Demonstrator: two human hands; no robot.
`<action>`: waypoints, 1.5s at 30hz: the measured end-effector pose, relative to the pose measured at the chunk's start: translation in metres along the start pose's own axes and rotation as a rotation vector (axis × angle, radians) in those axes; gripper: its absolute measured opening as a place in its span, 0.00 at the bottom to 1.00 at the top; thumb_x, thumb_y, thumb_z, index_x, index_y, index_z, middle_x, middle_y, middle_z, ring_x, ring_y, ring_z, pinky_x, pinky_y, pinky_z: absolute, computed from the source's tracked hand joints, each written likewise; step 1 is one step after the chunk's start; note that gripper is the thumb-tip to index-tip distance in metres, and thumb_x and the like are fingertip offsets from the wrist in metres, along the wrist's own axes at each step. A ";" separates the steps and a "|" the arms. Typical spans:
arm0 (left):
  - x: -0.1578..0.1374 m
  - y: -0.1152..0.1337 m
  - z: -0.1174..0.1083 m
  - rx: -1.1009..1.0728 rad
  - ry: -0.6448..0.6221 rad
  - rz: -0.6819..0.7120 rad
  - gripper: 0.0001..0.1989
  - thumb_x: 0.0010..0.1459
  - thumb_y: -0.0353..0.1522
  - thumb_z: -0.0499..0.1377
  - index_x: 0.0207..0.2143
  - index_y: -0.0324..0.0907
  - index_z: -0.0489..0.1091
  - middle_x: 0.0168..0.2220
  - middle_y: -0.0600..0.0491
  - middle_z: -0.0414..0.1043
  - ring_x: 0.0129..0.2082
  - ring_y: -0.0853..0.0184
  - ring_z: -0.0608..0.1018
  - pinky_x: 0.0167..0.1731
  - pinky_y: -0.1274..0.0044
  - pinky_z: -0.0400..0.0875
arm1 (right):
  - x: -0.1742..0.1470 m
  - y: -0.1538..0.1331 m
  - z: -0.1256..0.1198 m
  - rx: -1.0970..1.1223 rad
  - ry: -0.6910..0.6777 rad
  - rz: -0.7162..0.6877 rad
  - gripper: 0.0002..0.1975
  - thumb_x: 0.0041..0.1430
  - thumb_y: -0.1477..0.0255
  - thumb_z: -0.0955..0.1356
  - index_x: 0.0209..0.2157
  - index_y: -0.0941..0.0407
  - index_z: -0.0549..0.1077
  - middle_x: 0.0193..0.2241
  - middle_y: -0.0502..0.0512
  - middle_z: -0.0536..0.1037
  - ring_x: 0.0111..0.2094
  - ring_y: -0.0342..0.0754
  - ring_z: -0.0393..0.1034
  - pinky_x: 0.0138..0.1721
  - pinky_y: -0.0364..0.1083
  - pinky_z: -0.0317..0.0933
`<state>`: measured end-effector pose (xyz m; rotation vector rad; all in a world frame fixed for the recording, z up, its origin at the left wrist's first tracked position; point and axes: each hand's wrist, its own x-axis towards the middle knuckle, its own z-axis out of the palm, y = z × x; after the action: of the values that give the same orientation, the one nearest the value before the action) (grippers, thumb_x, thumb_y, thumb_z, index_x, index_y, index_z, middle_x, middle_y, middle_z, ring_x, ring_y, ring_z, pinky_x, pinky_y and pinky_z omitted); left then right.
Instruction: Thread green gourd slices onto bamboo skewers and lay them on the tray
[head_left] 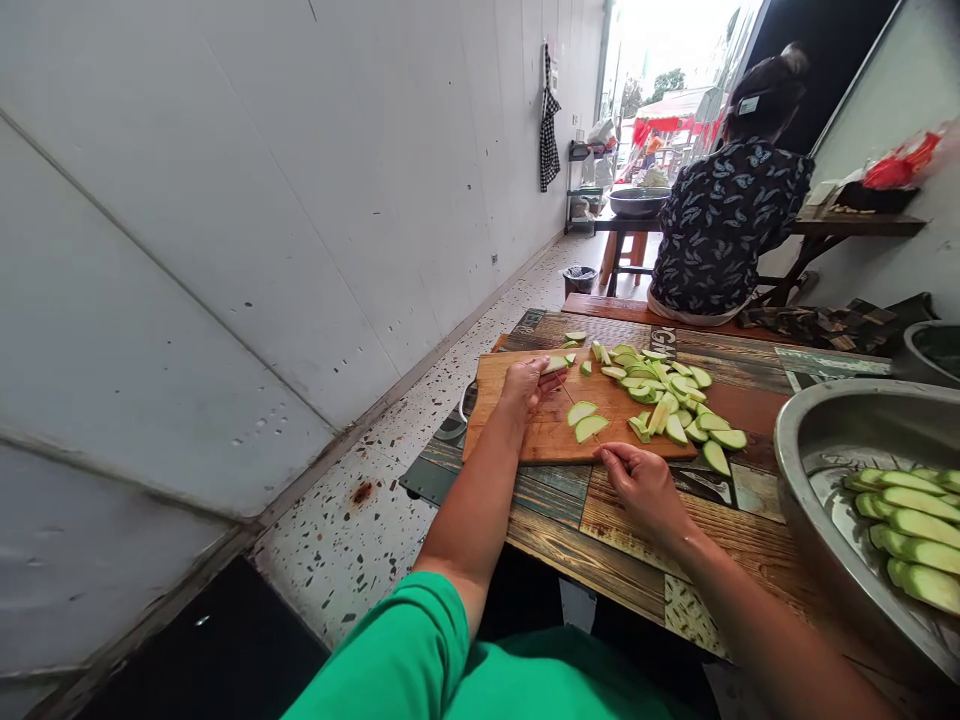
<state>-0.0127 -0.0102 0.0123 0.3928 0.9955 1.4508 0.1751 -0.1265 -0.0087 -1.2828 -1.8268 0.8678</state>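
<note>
On the wooden cutting board [551, 435], the left hand [525, 385] presses a small green gourd piece [555, 365] under curled fingers; most of the piece is hidden beneath them. The right hand [641, 485], closed in a grip at the board's near edge, seems to hold a thin knife [581, 412] whose blade is barely discernible between the two hands. Two cut slices [585, 420] lie just beside the blade, a heap of slices [667, 395] further right. A steel basin [825, 440] of peeled gourd lengths [911, 525] is cut off at the frame's right. A seated person [724, 225] faces away beyond the table [600, 540].
</note>
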 end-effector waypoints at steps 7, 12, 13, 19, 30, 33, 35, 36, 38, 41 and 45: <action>-0.007 -0.001 0.004 0.060 -0.011 0.015 0.04 0.54 0.22 0.58 0.27 0.35 0.68 0.25 0.48 0.75 0.34 0.62 0.80 0.42 0.68 0.74 | 0.001 -0.001 -0.001 -0.033 0.006 -0.007 0.18 0.55 0.61 0.61 0.28 0.59 0.76 0.18 0.54 0.73 0.21 0.47 0.66 0.22 0.42 0.54; -0.007 -0.003 0.006 0.129 -0.018 0.020 0.03 0.55 0.22 0.57 0.28 0.34 0.67 0.26 0.47 0.75 0.31 0.63 0.80 0.42 0.68 0.74 | 0.001 0.000 0.000 -0.026 0.015 -0.006 0.19 0.55 0.61 0.60 0.25 0.59 0.75 0.18 0.54 0.73 0.21 0.46 0.65 0.22 0.42 0.53; -0.006 -0.004 0.006 0.137 -0.024 0.020 0.02 0.55 0.22 0.56 0.29 0.34 0.67 0.25 0.47 0.75 0.30 0.63 0.80 0.41 0.68 0.74 | 0.001 0.000 0.000 -0.019 0.009 -0.001 0.19 0.55 0.60 0.60 0.25 0.59 0.74 0.18 0.54 0.72 0.21 0.46 0.65 0.21 0.42 0.52; -0.003 -0.010 0.006 0.151 -0.057 0.006 0.03 0.56 0.22 0.55 0.32 0.33 0.68 0.25 0.47 0.75 0.27 0.65 0.80 0.39 0.69 0.75 | 0.001 0.002 0.001 0.022 0.006 0.014 0.18 0.55 0.60 0.61 0.24 0.58 0.73 0.16 0.53 0.70 0.20 0.46 0.63 0.19 0.42 0.49; -0.007 -0.010 0.013 -0.010 -0.023 -0.051 0.02 0.55 0.25 0.59 0.30 0.34 0.68 0.29 0.44 0.76 0.33 0.62 0.80 0.40 0.67 0.75 | 0.006 0.010 0.007 0.240 0.014 0.080 0.17 0.52 0.58 0.64 0.28 0.59 0.74 0.12 0.48 0.63 0.15 0.42 0.55 0.16 0.41 0.46; -0.007 -0.009 0.014 -0.053 0.015 -0.081 0.05 0.56 0.30 0.60 0.31 0.35 0.68 0.31 0.44 0.76 0.36 0.60 0.80 0.41 0.66 0.75 | 0.006 0.010 0.008 0.489 -0.060 0.216 0.20 0.49 0.55 0.66 0.31 0.60 0.73 0.11 0.42 0.57 0.12 0.38 0.47 0.14 0.40 0.40; -0.007 -0.009 0.013 -0.047 0.013 -0.099 0.05 0.57 0.30 0.58 0.31 0.35 0.68 0.30 0.44 0.76 0.36 0.60 0.80 0.41 0.66 0.75 | 0.006 0.007 0.007 0.647 -0.123 0.319 0.22 0.46 0.54 0.68 0.32 0.60 0.72 0.11 0.40 0.55 0.12 0.36 0.43 0.13 0.39 0.37; -0.007 -0.009 0.013 -0.040 0.013 -0.101 0.05 0.58 0.29 0.57 0.31 0.35 0.68 0.29 0.45 0.75 0.35 0.61 0.80 0.41 0.66 0.75 | 0.006 0.005 0.006 0.706 -0.152 0.359 0.22 0.45 0.54 0.69 0.33 0.60 0.71 0.11 0.39 0.55 0.11 0.35 0.42 0.12 0.38 0.37; -0.005 -0.010 0.012 -0.027 0.024 -0.086 0.05 0.58 0.28 0.56 0.30 0.35 0.67 0.28 0.46 0.75 0.33 0.61 0.80 0.41 0.65 0.75 | 0.006 0.003 0.005 0.747 -0.191 0.398 0.24 0.44 0.54 0.69 0.34 0.60 0.71 0.11 0.39 0.55 0.11 0.34 0.41 0.12 0.38 0.37; -0.004 -0.014 0.012 -0.009 0.046 -0.028 0.04 0.57 0.27 0.58 0.29 0.36 0.67 0.26 0.48 0.74 0.32 0.63 0.80 0.41 0.66 0.75 | 0.006 0.005 0.006 0.515 -0.114 0.290 0.22 0.49 0.55 0.67 0.34 0.60 0.74 0.12 0.45 0.63 0.11 0.38 0.50 0.13 0.40 0.45; -0.005 -0.020 0.014 -0.019 0.049 0.004 0.06 0.52 0.28 0.63 0.29 0.36 0.68 0.26 0.49 0.74 0.33 0.62 0.80 0.40 0.68 0.75 | 0.003 0.012 0.012 -0.080 0.137 -0.056 0.14 0.54 0.65 0.63 0.32 0.58 0.77 0.30 0.61 0.79 0.29 0.50 0.72 0.32 0.45 0.63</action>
<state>0.0110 -0.0133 0.0071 0.3476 1.0198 1.4780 0.1698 -0.1220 -0.0241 -1.3012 -1.7955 0.6668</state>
